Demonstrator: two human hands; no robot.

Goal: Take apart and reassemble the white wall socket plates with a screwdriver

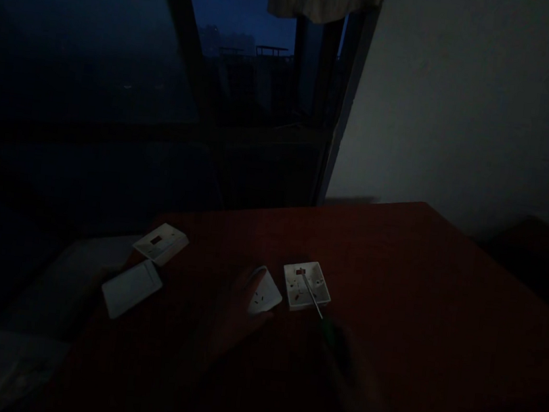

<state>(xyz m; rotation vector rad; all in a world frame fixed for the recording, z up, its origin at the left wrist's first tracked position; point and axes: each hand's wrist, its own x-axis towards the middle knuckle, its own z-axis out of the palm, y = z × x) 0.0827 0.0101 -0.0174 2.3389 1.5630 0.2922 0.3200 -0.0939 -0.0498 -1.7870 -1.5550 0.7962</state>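
Low on the table, my left hand point(238, 307) has its fingers around the left side of a white socket faceplate point(267, 292) with dark slots. Just right of it lies a square white wall box point(293, 301), its hollow side up. My right hand point(354, 374), very dark, is closed around a screwdriver point(312, 296) with a green handle. The metal shaft reaches over the wall box, and its tip is by a small rectangular opening near the far side. Whether the tip touches the box I cannot tell.
A second white box point(163, 246) and a white switch plate point(131, 287) lie at the table's left edge. The reddish-brown table point(397, 260) reaches towards a pale wall point(464, 108). Behind it stands a dark window point(99, 47); the light is very dim.
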